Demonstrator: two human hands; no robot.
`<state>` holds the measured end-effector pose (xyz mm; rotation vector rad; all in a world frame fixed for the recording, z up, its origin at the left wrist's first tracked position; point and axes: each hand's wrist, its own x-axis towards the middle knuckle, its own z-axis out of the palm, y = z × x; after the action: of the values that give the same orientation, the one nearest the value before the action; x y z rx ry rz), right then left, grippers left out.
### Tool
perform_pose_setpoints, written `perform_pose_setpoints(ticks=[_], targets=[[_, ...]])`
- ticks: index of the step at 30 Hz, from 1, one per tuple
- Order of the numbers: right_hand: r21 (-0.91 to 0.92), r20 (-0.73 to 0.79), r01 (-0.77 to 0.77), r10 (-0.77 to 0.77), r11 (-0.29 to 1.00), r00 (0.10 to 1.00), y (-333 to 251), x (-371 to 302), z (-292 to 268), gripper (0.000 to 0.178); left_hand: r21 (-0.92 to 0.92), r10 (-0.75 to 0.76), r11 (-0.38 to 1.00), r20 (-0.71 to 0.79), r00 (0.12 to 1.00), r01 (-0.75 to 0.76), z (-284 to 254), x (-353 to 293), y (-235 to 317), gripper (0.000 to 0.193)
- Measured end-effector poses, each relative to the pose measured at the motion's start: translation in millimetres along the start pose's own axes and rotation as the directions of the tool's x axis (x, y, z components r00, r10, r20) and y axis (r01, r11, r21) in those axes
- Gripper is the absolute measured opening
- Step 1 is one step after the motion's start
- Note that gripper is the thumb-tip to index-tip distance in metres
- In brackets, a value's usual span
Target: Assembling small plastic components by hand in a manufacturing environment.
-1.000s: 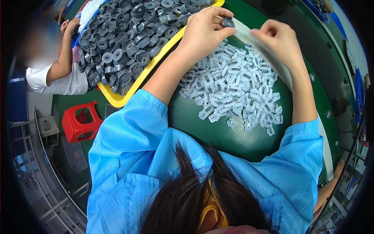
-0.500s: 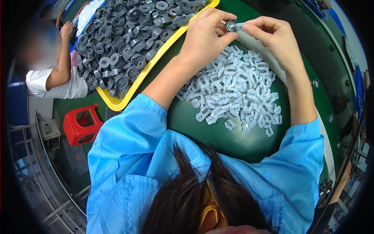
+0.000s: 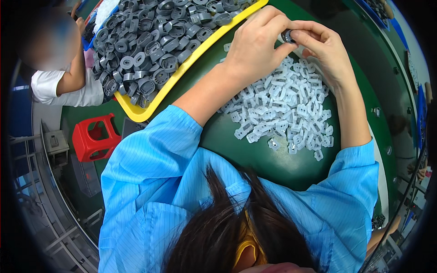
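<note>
A dark grey oval part (image 3: pixel 287 36) is held between both hands, above the far side of the white pile. My left hand (image 3: pixel 260 43) is closed on its left side with thumb and fingertips. From the right, my right hand (image 3: pixel 322 50) pinches the same part. The translucent piece that was in my right fingers is no longer visible. Below the hands, a heap of small translucent white plastic pieces (image 3: pixel 277 107) lies on the green tabletop (image 3: pixel 255 161).
A yellow-rimmed tray (image 3: pixel 170 86) heaped with grey oval parts (image 3: pixel 145 50) stands at the far left. Beyond it a person in a white sleeve (image 3: pixel 48 86) sits. A red stool (image 3: pixel 95 136) is at left. Small parts (image 3: pixel 376 111) lie on the green surface at right.
My hands have come closer together, the left one moving right. The translucent piece has gone out of sight at the grey part. Small parts at right have shifted nearer.
</note>
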<state>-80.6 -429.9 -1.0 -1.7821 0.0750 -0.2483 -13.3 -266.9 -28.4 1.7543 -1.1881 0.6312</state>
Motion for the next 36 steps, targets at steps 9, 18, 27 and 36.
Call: perform_pose_setpoints(ticks=[9,18,27,36], targets=[[0.229,0.254,-0.247,0.187,0.942,0.949,4.3,3.3,-12.7,0.018,0.03,0.193,0.98,0.077,0.978,-0.196,-3.2,3.5,-16.1,0.036],[0.099,0.232,-0.238,0.21,0.966,0.95,-15.8,-6.6,-9.1,0.009,0.021,0.181,0.982,0.156,0.971,-0.186,-13.5,5.5,-12.4,0.036],[-0.32,0.021,0.188,-0.191,0.929,0.981,-15.4,-10.1,9.0,0.011,0.034,0.218,0.974,0.132,0.967,-0.224,-12.1,8.5,-16.0,0.034],[0.501,0.215,-0.26,0.172,0.825,0.961,21.9,7.9,-22.2,0.022,0.019,0.073,0.997,0.128,0.989,-0.076,-20.1,12.8,8.1,0.047]])
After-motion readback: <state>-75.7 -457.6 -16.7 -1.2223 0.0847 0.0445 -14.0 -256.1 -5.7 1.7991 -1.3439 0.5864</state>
